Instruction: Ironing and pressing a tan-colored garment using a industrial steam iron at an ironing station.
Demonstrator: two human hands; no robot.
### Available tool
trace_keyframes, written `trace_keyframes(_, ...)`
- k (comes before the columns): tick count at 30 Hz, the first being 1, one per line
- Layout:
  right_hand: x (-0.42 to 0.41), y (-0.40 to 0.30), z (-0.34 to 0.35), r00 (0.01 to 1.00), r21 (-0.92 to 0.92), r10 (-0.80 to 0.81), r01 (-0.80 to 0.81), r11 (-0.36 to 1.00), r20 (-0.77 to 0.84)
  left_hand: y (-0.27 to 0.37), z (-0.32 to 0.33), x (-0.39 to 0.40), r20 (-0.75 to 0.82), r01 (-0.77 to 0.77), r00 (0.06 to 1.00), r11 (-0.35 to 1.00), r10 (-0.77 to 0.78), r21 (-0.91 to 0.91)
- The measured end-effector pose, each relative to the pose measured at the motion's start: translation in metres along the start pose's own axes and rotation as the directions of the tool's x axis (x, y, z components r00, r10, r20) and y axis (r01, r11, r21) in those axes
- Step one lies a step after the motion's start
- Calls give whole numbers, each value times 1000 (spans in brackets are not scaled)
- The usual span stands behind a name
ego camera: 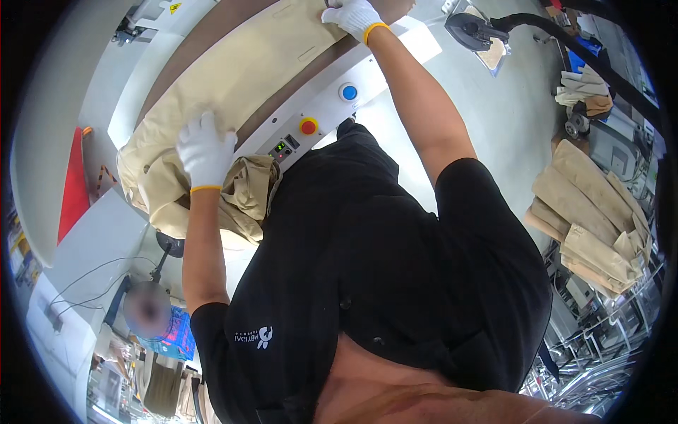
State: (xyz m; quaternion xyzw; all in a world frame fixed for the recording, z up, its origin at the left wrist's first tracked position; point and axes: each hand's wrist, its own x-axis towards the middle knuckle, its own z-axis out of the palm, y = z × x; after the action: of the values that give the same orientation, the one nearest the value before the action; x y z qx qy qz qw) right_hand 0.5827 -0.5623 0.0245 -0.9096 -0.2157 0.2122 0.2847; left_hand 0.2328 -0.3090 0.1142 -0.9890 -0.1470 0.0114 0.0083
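Observation:
Beige trousers or a similar cotton garment [238, 74] lie stretched along the brown padded bed [296, 82] of a pressing machine. My left hand [204, 148], in a white knit glove with a yellow cuff, rests palm down on the cloth, fingers apart. Below it, the garment's bunched part [246, 185] hangs over the bed's near-left end. My right hand [355, 18], gloved alike, is at the far end of the cloth by the top edge of the view. Its fingertips are partly cut off, so its grip is unclear.
The white front panel [328, 114] carries a red button [308, 126], a blue button [349, 93] and a small display [280, 147]. A steam iron [471, 32] sits at upper right under a black hose [577, 47]. Beige garments [598, 222] hang at right. Another person [159, 318] is at lower left.

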Motion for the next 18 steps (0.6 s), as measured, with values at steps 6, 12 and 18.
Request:
trace_keyframes(6,-52,-5,-20,991,397,90,-122,910,100,66,19,121,-190,-420,907,824,375,-379)
trace_keyframes(12,-55,-3,-30,839,538,72,-410,737,540,97,95,243,-275,-610,785,772,555,-182)
trace_keyframes(18,-93,-17,2,982,39,-136,142,989,-132,120,93,245,-198,-639,761,767,618,-58)
